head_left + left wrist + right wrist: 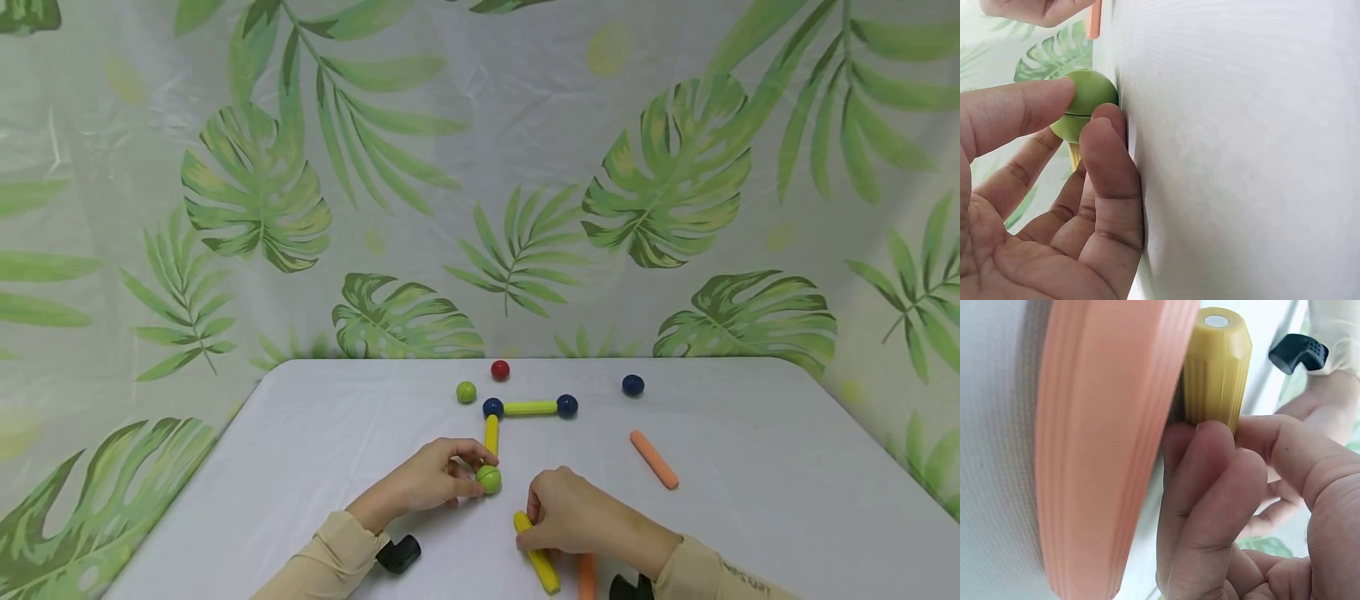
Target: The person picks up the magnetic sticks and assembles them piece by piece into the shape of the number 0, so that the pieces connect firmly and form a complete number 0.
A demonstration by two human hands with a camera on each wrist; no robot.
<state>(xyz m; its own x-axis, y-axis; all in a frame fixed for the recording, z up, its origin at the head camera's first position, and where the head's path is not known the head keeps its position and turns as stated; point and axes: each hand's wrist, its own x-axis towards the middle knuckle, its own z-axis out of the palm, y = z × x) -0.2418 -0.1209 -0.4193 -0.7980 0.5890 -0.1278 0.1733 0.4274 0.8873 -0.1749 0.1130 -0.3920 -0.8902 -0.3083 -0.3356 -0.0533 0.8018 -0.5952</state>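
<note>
On the white-covered bench, the person's left hand is pinching a smooth green plastic ball between thumb and fingertips, its grip clamped on the ball; the ball is sitting on the bench at the near end of a short yellow ribbed plastic rod, touching it; that rod is running up to a dark blue ball, from which a yellow-green rod is lying across to a second dark blue ball; just behind this L-shape, a loose green ball and a small red ball are resting near the far edge. To the right, the right hand is curling its fingers round a second yellow ribbed rod, its grip closed on the rod, which is lying slanted on the bench near the front edge; a pale orange ribbed rod is lying just beside it, under the wrist; farther right, another orange rod is lying slanted and apart, and a lone dark blue ball is sitting behind it.
</note>
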